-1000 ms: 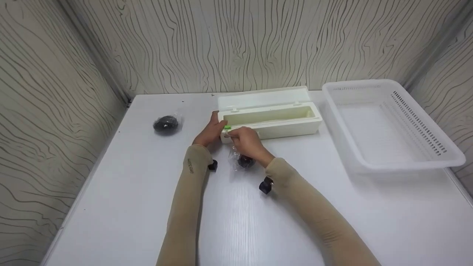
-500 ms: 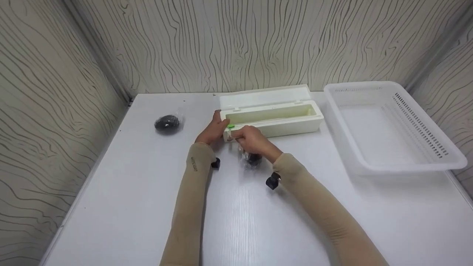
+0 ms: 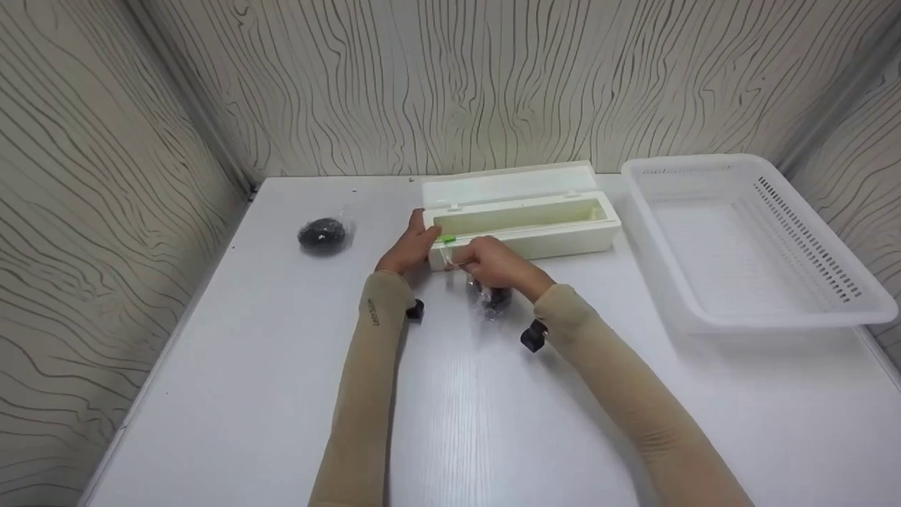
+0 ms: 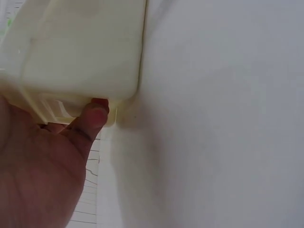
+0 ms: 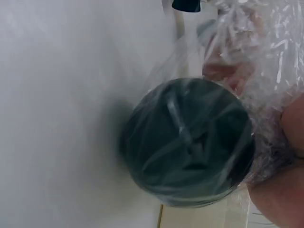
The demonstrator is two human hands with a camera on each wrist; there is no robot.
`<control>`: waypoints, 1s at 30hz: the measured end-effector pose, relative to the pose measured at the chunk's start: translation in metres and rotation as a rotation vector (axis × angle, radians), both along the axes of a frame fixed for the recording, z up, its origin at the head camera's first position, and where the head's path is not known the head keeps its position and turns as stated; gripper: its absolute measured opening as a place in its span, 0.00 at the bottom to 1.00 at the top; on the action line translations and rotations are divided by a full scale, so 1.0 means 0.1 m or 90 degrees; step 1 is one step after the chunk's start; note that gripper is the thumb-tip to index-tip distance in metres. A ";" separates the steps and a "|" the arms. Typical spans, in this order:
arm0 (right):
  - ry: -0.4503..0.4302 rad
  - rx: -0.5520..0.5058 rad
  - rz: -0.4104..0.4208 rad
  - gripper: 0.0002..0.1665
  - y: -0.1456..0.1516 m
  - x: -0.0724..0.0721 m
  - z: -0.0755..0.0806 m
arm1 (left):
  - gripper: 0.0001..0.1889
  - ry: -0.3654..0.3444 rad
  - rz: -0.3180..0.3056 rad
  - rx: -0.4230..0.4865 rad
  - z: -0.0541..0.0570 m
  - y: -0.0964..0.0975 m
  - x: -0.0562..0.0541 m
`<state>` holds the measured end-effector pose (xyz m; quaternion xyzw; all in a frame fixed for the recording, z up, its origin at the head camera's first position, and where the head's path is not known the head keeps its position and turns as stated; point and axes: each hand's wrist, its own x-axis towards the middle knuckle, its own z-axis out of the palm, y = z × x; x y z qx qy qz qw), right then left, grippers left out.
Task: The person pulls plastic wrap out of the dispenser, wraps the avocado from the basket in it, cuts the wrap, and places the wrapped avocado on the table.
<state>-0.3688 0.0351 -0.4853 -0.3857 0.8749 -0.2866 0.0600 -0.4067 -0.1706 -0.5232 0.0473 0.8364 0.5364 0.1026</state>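
A long white cling film dispenser (image 3: 556, 239) stands near the back of the table, its lid (image 3: 514, 181) raised behind it. My left hand (image 3: 410, 246) grips the dispenser's left end; in the left wrist view the thumb (image 4: 92, 118) presses on that end. A small green slider (image 3: 447, 239) sits by the left of its front edge. My right hand (image 3: 496, 264) pinches crumpled clear film (image 5: 270, 118) in front of the box. Below that hand is a dark, rounded thing (image 5: 190, 142) wrapped in the film, just over or on the table; I cannot tell which.
Another dark oval thing (image 3: 322, 236) in clear film lies on the white table (image 3: 246, 352) at the left. A large white slotted basket (image 3: 711, 310) stands at the right. Patterned panels (image 3: 457, 91) enclose the back and sides.
My right hand has moved a little to the right along the dispenser's front, and the dark wrapped thing has moved with it. My left hand keeps its grip on the dispenser's end.
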 end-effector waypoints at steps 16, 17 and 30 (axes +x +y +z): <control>0.024 0.064 -0.011 0.08 0.10 0.00 -0.06 | 0.44 0.052 0.045 -0.064 0.07 0.06 0.06; 0.025 0.067 -0.012 0.10 0.09 0.00 -0.07 | 0.48 0.060 0.057 -0.081 0.10 0.09 0.08; 0.036 0.058 -0.006 0.09 0.18 0.00 -0.07 | 0.60 0.051 0.062 -0.193 0.20 0.30 0.10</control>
